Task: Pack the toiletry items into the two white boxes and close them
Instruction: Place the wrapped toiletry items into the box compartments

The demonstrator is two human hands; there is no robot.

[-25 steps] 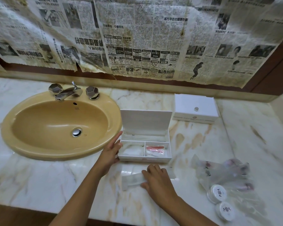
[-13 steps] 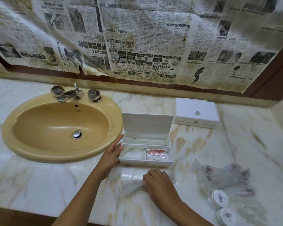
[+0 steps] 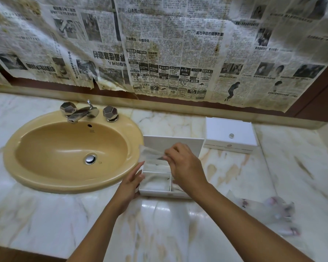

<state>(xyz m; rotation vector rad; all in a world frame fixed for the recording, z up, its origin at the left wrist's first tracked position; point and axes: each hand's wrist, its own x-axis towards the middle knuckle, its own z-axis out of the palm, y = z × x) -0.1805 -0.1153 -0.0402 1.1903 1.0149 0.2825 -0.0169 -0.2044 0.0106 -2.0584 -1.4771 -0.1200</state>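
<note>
An open white box [image 3: 160, 194] with its lid [image 3: 189, 143] up stands on the marble counter right of the sink. My left hand [image 3: 130, 183] rests with straight fingers against the box's left wall. My right hand [image 3: 184, 166] hovers over the box and pinches a clear plastic packet [image 3: 150, 154] above the back compartment. The front compartments hold white items, partly hidden by my right hand. A second white box [image 3: 230, 135] is closed, behind and to the right. Several clear packets of toiletries [image 3: 267, 210] lie at the right, blurred.
A beige sink [image 3: 45, 178] with chrome taps [image 3: 83, 111] fills the left of the marble counter [image 3: 159, 224]. Newspaper [image 3: 159, 44] covers the wall behind. The counter's front edge runs along the lower left.
My right hand has lifted the clear packet off the counter in front of the box and carried it up over the box. The view has tilted, so the round containers are out of frame.
</note>
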